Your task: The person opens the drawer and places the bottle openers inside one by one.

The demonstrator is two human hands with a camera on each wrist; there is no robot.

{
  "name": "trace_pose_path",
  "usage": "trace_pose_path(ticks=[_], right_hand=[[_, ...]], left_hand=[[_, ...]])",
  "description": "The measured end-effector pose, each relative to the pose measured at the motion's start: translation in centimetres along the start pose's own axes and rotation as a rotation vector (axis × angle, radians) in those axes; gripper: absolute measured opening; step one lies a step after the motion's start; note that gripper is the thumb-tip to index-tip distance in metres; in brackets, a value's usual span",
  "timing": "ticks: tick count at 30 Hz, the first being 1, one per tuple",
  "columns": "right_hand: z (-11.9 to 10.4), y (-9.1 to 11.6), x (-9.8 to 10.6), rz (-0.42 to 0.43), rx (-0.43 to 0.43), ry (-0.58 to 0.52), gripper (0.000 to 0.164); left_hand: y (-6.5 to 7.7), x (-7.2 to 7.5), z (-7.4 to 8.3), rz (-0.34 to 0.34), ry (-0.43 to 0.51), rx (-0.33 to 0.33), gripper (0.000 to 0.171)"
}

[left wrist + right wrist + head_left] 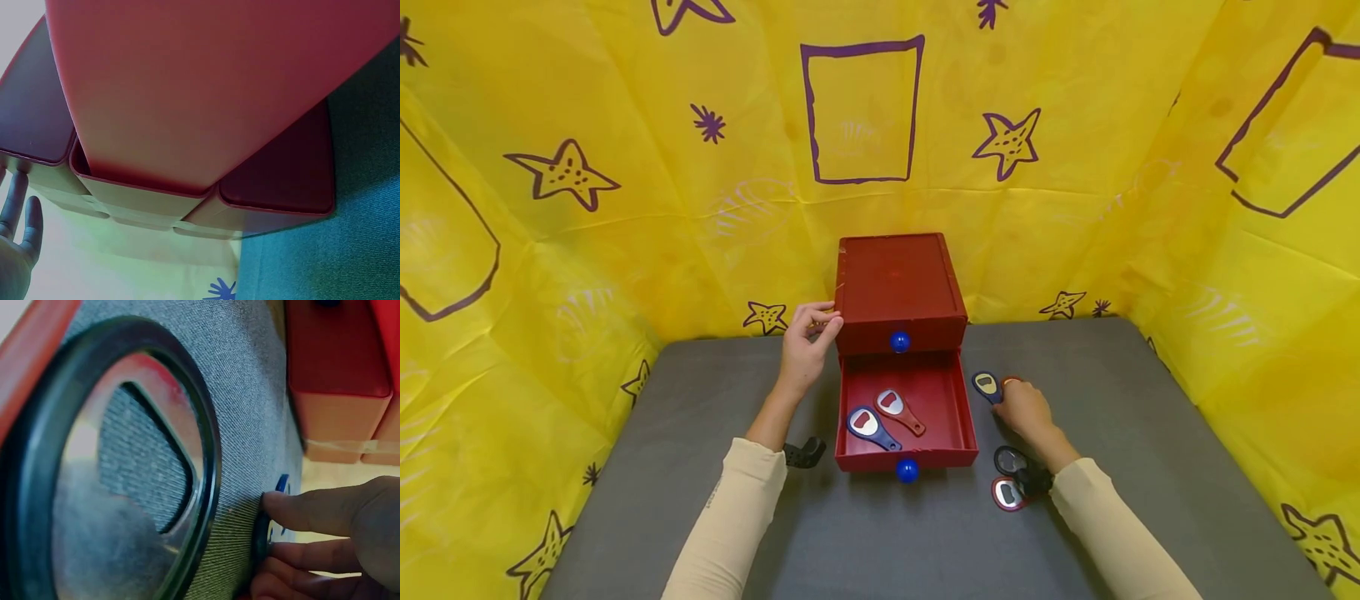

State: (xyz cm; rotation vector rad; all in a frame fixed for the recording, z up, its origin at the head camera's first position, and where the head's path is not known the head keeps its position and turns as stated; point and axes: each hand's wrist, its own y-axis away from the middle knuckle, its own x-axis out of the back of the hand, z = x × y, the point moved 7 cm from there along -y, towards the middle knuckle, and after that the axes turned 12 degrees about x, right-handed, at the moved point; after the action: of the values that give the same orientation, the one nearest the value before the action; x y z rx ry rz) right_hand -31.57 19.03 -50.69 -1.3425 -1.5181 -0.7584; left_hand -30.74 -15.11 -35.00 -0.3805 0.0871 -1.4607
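My left hand [805,346] rests its fingertips at the left side of a red two-drawer cabinet [891,275], the fingers loosely extended. The lower drawer [951,417] is pulled out; a blue bottle opener [865,423] and a red bottle opener [892,404] lie in it. To the right of the drawer, my right hand [1028,412] pinches a blue-rimmed bottle opener [985,383] at its handle end, thumb and fingers [312,512] close to the table. Another opener with an orange-red rim [1012,379] shows just behind the fingers, mostly hidden by them.
Below the right wrist lie a black bottle opener [1009,459] and a red-rimmed bottle opener [1006,494], partly covered by the wrist camera. Blue knobs [907,471] stick out from the drawers. A yellow patterned sheet [737,167] walls in the grey table [880,542].
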Motion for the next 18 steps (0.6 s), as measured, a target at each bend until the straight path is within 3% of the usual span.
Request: trace_pose_path(ticks=[6,18], right_hand=[[0.0,0.0,0.1,0.044,0.036,-0.017,0.021],[0.1,-0.1,1.9,0.020,0.029,-0.129,0.032]], left_hand=[[0.0,-0.1,0.0,0.003,0.000,-0.009,0.017],[0.0,0.0,0.2,0.005,0.014,-0.016,0.017]])
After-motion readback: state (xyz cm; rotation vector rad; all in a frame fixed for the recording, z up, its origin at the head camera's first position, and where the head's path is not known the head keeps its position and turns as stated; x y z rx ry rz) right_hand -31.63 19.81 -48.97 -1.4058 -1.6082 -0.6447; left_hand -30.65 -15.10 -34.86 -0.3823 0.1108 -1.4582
